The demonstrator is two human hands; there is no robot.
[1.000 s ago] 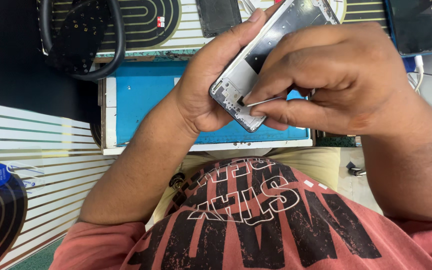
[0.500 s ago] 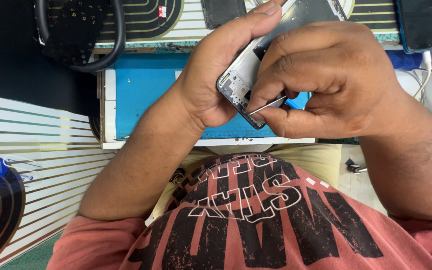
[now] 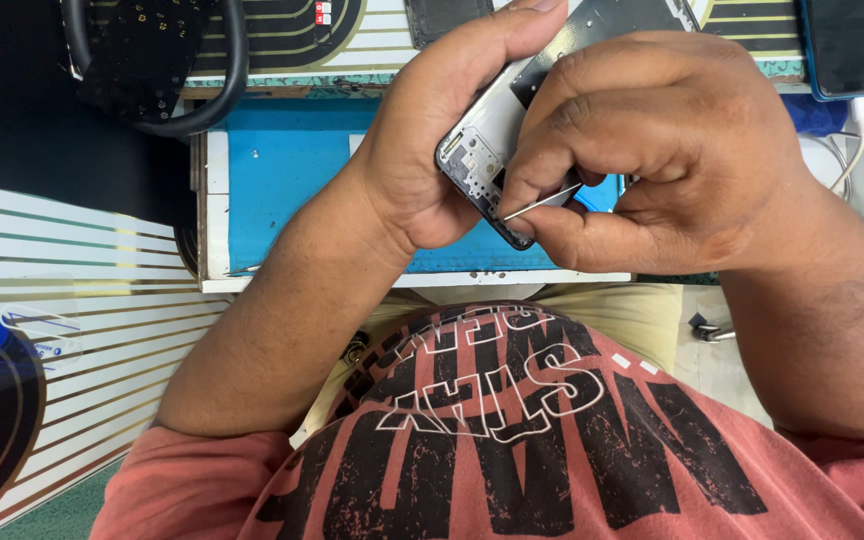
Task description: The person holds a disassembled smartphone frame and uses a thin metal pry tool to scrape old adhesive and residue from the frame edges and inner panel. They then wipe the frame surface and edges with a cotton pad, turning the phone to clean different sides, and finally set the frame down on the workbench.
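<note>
Far left, a black cable loop point(image 3: 157, 75) lies on the striped bench, untouched. Moving in, the left hand point(image 3: 432, 150) cradles the opened phone point(image 3: 492, 140), thumb wrapped over its top edge, holding it above the blue mat point(image 3: 292, 180). The phone sits a little lower and closer than a second ago. On the right, the right hand point(image 3: 652, 170) pinches thin tweezers point(image 3: 542, 202), tips now pressed at the phone's lower corner — the fine work there looks under way.

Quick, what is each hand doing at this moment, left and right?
Left hand: closed around the opened phone, holding it up.
Right hand: closed, pinching thin metal tweezers, tips at the phone's lower end.
</note>
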